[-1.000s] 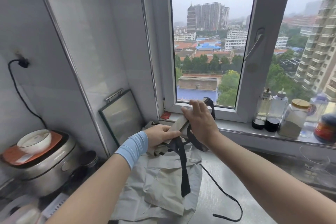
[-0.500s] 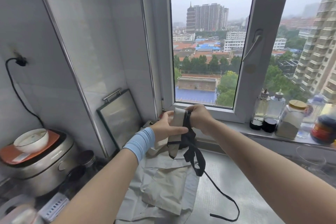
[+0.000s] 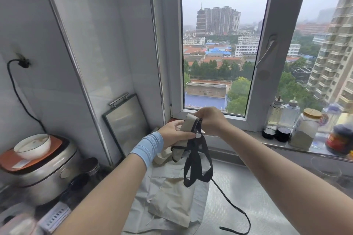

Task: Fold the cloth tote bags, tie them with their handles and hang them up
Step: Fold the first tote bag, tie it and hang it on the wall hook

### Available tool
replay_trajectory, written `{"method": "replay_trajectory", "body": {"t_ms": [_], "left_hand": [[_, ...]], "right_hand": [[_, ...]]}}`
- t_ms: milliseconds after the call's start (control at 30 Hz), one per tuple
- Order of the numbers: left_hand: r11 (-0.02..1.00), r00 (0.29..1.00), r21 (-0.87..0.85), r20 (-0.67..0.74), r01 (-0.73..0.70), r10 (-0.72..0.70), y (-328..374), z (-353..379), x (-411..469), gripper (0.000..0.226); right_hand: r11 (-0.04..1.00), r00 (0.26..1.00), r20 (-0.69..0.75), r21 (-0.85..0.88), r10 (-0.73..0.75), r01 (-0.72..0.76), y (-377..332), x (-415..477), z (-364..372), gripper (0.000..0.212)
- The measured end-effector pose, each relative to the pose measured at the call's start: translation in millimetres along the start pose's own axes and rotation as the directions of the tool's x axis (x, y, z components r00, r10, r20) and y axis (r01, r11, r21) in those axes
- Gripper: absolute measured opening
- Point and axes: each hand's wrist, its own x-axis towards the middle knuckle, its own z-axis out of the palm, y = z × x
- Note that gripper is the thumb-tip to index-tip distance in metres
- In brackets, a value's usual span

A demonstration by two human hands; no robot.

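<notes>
A beige tote bag folded into a narrow bundle (image 3: 186, 126) is held up in front of the window sill. My left hand (image 3: 174, 133) grips its lower part, thumb across the cloth. At the bundle's top my right hand (image 3: 209, 120) pinches the black handles (image 3: 196, 160), which cross the bundle and hang below in loops. More tote bags (image 3: 172, 196), grey and beige, lie flat on the metal counter (image 3: 238, 196) under my hands. A thin black strap (image 3: 235, 208) trails from them across the counter to the front right.
A rice cooker (image 3: 44, 170) with a white bowl (image 3: 32, 146) on its lid stands at the left. A framed glass panel (image 3: 126, 122) leans against the wall. Bottles and jars (image 3: 305, 129) line the sill at the right. A window handle (image 3: 267, 51) is above.
My right hand moved from over the bundle to its top end, bringing the black handles around the cloth. The hanging loops dropped lower. Both hands rose slightly toward the window.
</notes>
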Motion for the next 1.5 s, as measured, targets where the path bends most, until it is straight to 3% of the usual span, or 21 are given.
{"method": "replay_trajectory", "body": {"t_ms": [33, 67, 133, 200, 267, 400, 467, 533, 633, 733, 833, 900, 1000, 1100, 1200, 1300, 1400, 1433, 1500], "left_hand": [[1.000, 1.000, -0.005, -0.017, 0.005, -0.005, -3.4, -0.7, -0.6, 0.056], [0.999, 1.000, -0.033, -0.021, 0.012, -0.012, -5.5, -0.4, -2.1, 0.045], [0.988, 0.998, -0.152, -0.046, 0.037, -0.045, -9.3, -2.9, -2.8, 0.033], [0.960, 0.988, -0.278, -0.133, 0.032, -0.072, -14.1, -10.3, -2.9, 0.050], [0.960, 0.977, -0.278, -0.198, 0.020, -0.078, -16.5, -16.8, -3.3, 0.069], [0.996, 0.986, -0.085, -0.166, -0.016, 0.002, -14.1, -10.1, -2.5, 0.057], [0.998, 0.992, -0.068, -0.129, -0.015, 0.006, -12.3, -4.3, -1.3, 0.055], [0.999, 0.996, -0.047, -0.093, -0.008, 0.003, -10.4, -2.8, -1.4, 0.051], [1.000, 0.999, -0.003, -0.029, 0.016, -0.016, -10.0, -0.5, -3.2, 0.024], [0.999, 0.996, 0.036, -0.082, -0.024, 0.027, -15.8, 4.2, -0.7, 0.019], [0.997, 0.990, -0.075, -0.139, -0.032, 0.022, -28.3, 8.5, 4.0, 0.035], [0.985, 0.982, -0.174, -0.187, -0.018, -0.015, -38.0, 10.0, 5.6, 0.032], [0.949, 0.980, -0.313, -0.175, 0.035, -0.094, -55.6, 13.2, 7.4, 0.034], [0.941, 0.982, -0.327, -0.127, 0.089, -0.137, -72.9, 17.6, 6.6, 0.031], [0.970, 0.974, -0.211, -0.161, 0.121, -0.156, -88.9, 21.0, 5.5, 0.021], [0.967, 0.971, -0.193, -0.137, 0.166, -0.195, -106.8, 24.0, 11.7, 0.021], [0.957, 0.964, -0.205, -0.128, 0.205, -0.233, -114.9, 30.8, 17.7, 0.026], [0.953, 0.959, -0.216, -0.137, 0.214, -0.246, -117.5, 32.5, 22.4, 0.027], [0.935, 0.950, -0.278, -0.154, 0.222, -0.271, -121.0, 32.4, 31.4, 0.029]], "right_hand": [[0.989, 0.999, -0.036, -0.147, -0.006, 0.001, -2.1, 0.2, 1.6, 0.016], [0.988, 1.000, 0.002, -0.156, 0.024, -0.023, -3.2, -0.5, 2.8, 0.020], [0.993, 0.987, 0.153, 0.106, 0.041, -0.058, 2.4, 3.4, 2.6, 0.021], [0.890, 0.938, 0.343, 0.440, -0.043, -0.120, 9.1, 4.2, -2.2, 0.028], [0.819, 0.905, 0.415, 0.550, -0.097, -0.164, 13.6, 6.4, -3.3, 0.030], [0.908, 0.958, 0.284, 0.391, 0.032, -0.147, 2.6, 7.1, 11.2, 0.046], [0.943, 0.985, 0.167, 0.321, 0.039, -0.092, -3.4, 4.8, 15.8, 0.044], [0.937, 0.993, 0.108, 0.340, 0.047, -0.081, -1.9, 4.6, 14.8, 0.032], [0.916, 0.996, 0.064, 0.394, 0.055, -0.076, 5.4, 1.9, 13.8, 0.027], [0.879, 0.994, 0.090, 0.468, 0.057, -0.093, 17.6, -3.2, 16.3, 0.027], [0.851, 0.969, 0.222, 0.484, 0.105, -0.203, 40.2, -9.9, 15.1, 0.025], [0.881, 0.957, 0.254, 0.411, 0.137, -0.236, 57.1, -16.3, 11.3, 0.025], [0.856, 0.953, 0.223, 0.430, 0.208, -0.287, 79.8, -25.9, 8.5, 0.018], [0.818, 0.955, 0.145, 0.492, 0.259, -0.297, 98.1, -28.5, 9.6, 0.019], [0.675, 0.918, 0.124, 0.642, 0.375, -0.363, 116.0, -26.6, 11.1, 0.020], [0.370, 0.903, 0.197, 0.863, 0.382, -0.344, 128.5, -22.1, 17.2, 0.024], [0.128, 0.913, 0.235, 0.948, 0.332, -0.290, 135.5, -19.0, 27.2, 0.032], [0.120, 0.909, 0.266, 0.941, 0.321, -0.317, 141.2, -17.0, 29.9, 0.034], [0.259, 0.900, 0.320, 0.880, 0.294, -0.398, 155.0, -14.1, 33.3, 0.036]]}}
